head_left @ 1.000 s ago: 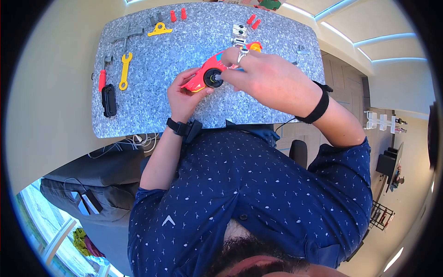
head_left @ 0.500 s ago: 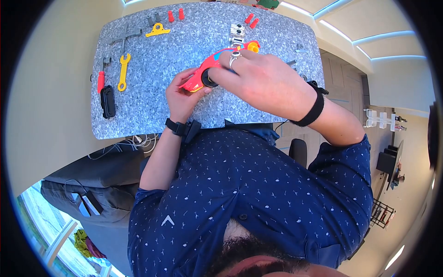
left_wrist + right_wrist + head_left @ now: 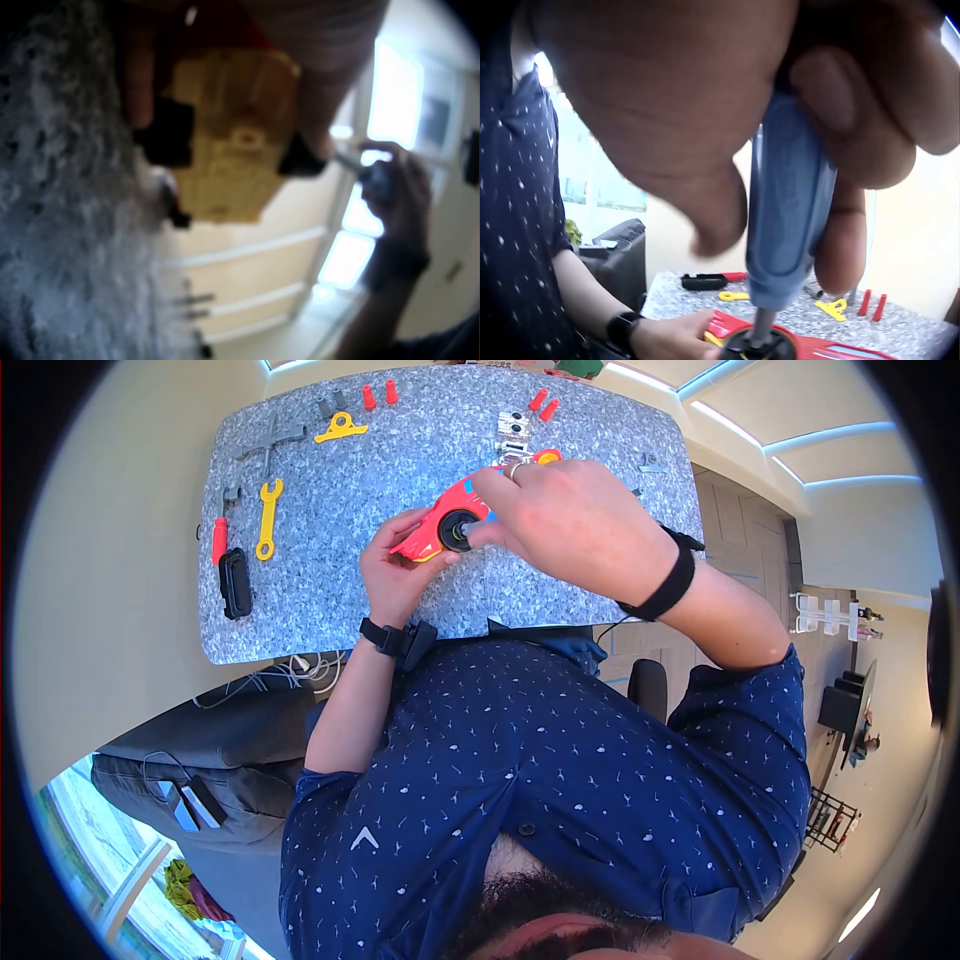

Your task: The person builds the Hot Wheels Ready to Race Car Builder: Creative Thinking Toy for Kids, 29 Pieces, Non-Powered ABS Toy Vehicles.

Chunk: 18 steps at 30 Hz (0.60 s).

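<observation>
A red toy car body is tilted on its side above the table, its black wheel facing the right hand. The left hand grips the car's end between thumb and fingers. In the right wrist view the right hand holds a blue-handled screwdriver, its metal shaft meeting the centre of the black wheel. The car's yellow underside fills the middle of the blurred left wrist view. Part of the car lies hidden behind the right hand in the head view.
On the speckled table at the left lie a yellow wrench, a red-handled tool, a black case and a grey tool. Farther back are a yellow bracket, red pegs and a silver part.
The right hand has turned at the wheel and its fingers have shifted, showing more of the wheel than half a second ago. The left hand keeps its grip on the car, nearly still.
</observation>
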Available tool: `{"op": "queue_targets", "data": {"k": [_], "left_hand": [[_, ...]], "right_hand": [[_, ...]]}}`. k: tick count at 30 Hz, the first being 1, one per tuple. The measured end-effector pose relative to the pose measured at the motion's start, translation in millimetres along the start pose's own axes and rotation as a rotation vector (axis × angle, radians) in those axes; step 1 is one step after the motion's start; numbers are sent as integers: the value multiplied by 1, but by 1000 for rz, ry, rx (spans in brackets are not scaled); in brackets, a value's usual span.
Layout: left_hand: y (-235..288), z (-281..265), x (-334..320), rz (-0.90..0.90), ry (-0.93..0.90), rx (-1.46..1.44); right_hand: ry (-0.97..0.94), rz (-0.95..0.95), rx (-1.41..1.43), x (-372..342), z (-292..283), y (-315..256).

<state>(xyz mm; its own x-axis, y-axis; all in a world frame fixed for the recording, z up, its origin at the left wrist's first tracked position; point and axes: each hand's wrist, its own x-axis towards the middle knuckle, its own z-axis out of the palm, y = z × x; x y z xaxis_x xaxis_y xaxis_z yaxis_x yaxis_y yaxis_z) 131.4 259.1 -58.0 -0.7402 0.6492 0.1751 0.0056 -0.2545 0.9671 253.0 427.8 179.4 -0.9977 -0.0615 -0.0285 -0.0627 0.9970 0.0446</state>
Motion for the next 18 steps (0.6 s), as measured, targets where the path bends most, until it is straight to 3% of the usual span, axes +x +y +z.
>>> {"op": "queue_targets", "data": {"k": [3,6,9,12,15,18], "left_hand": [[-1,-2,-1,10,6,5],[-3,-1,0,44,-8,45],[0,0,0,27,-10,40],[-1,-1,-1,11,-3,18],[-1,-1,0,22,-9,21],[-2,0,-1,36,-16,12]], "right_hand": [[256,-285,34,-5,6,2],[140,-216,-38,-9,7,-1],[-59,-31,-41,-4,-3,-3],[216,-247,-6,-6,4,2],[149,-228,-21,-7,4,1],[-81,-43,-72,-4,0,-1]]}}
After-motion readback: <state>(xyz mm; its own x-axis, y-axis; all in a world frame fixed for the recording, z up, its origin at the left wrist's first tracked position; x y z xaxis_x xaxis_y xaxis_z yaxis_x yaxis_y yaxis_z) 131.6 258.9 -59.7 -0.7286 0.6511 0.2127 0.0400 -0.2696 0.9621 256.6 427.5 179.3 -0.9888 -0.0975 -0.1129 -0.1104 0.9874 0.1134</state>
